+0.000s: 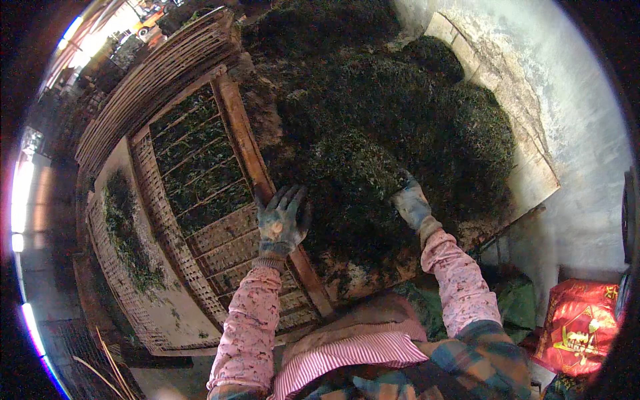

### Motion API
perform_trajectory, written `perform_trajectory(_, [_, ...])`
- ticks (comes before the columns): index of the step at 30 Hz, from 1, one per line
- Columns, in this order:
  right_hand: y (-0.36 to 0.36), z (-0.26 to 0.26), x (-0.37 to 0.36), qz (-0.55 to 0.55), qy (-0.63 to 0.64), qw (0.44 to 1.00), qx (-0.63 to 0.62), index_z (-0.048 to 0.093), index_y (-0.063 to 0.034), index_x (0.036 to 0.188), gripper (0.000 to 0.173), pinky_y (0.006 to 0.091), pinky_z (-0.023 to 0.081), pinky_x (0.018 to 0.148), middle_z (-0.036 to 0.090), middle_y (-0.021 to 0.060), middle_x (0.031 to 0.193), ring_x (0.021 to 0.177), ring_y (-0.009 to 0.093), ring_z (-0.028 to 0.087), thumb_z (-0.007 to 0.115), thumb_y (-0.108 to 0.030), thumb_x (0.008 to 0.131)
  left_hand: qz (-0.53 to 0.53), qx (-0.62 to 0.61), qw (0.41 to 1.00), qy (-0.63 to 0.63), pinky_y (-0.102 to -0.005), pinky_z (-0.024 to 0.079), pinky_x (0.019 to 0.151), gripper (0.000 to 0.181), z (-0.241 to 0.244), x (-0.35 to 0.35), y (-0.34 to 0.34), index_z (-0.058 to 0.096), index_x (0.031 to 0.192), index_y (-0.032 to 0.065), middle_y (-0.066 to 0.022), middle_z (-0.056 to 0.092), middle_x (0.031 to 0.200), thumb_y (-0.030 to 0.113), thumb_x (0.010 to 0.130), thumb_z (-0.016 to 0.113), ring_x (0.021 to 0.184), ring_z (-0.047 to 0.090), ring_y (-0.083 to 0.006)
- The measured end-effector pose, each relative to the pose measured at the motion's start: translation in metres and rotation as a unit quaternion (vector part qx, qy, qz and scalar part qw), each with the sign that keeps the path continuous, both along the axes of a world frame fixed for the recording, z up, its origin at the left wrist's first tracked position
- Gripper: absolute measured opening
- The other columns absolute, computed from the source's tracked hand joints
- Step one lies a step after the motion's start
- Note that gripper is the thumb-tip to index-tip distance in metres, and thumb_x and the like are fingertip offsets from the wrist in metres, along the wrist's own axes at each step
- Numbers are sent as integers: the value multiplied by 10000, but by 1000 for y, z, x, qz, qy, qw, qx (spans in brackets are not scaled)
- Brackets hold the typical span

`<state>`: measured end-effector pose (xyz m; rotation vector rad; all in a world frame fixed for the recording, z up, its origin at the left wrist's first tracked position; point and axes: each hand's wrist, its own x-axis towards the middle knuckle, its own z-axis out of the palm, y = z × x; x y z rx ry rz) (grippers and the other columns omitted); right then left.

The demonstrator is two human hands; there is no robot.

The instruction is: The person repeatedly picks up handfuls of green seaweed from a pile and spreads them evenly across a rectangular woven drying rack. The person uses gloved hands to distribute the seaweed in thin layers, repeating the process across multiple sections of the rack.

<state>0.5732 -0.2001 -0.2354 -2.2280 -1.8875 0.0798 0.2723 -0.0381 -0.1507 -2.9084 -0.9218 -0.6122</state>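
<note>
My left hand (281, 220), in a stained work glove, lies over the wooden side bar (245, 135) of a slatted frame. Its fingers are spread, with the back of the hand facing up. The frame's far section is covered in dark green leaves (195, 150) between thin slats; bare woven mesh (227, 250) shows in the near section. My right hand (412, 202), gloved too, reaches into a large heap of dark leafy plant matter (390, 110). Its fingertips are partly hidden against the leaves, so their grip is unclear.
Slatted trays (165, 65) are stacked at the upper left. Loose leaves (122, 230) lie on a pale board beside the frame. Pale boards (535, 185) edge the heap by a wall (590, 115). A red printed bag (577, 325) and green sacks (515, 302) sit lower right.
</note>
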Motion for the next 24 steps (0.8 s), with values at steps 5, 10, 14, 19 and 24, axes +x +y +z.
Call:
perform_trajectory(5, [-7, 30, 35, 37, 42, 960, 274, 446, -47, 1409, 437, 329, 477, 1003, 601, 117, 1289, 1105, 232, 602, 496, -170, 993, -19, -13, 1000, -4, -614, 321, 1077, 369, -4, 1, -1, 669, 1204, 166, -37, 663, 1238, 316, 867, 643, 1173, 597, -272])
perform_trajectory(10, [12, 178, 52, 74, -17, 930, 359, 443, -44, 1366, 415, 316, 497, 922, 608, 114, 1225, 1036, 215, 606, 533, -160, 977, -31, 20, 999, 1, -611, 339, 1066, 371, -3, -2, 0, 675, 1197, 171, -40, 664, 1236, 326, 863, 632, 1183, 590, -278])
perform_trajectory(14, [12, 285, 48, 44, -35, 926, 374, 555, -55, 1186, 264, 360, 503, 888, 627, 119, 1140, 975, 254, 611, 573, -109, 928, -19, -13, 999, -22, -597, 355, 1065, 357, -3, -4, -3, 682, 1187, 184, -43, 668, 1228, 305, 853, 646, 1180, 590, -278])
perform_trajectory(19, [29, 332, 41, 108, 205, 918, 322, 500, -39, 1341, 422, 334, 470, 927, 625, 96, 1072, 963, 209, 583, 534, -231, 966, -21, -30, 997, -65, -597, 358, 1065, 347, -11, 2, -2, 687, 1176, 186, -43, 679, 1202, 287, 844, 664, 1151, 603, -280])
perform_trajectory(24, [57, 332, -20, -30, -263, 962, 71, 490, -87, 1405, 795, 406, 430, 1035, 579, 153, 1312, 1182, 278, 566, 727, -328, 685, -27, -15, 999, -44, -562, 392, 1053, 332, -7, -2, -3, 695, 1151, 173, -55, 696, 1156, 284, 839, 667, 1132, 611, -293])
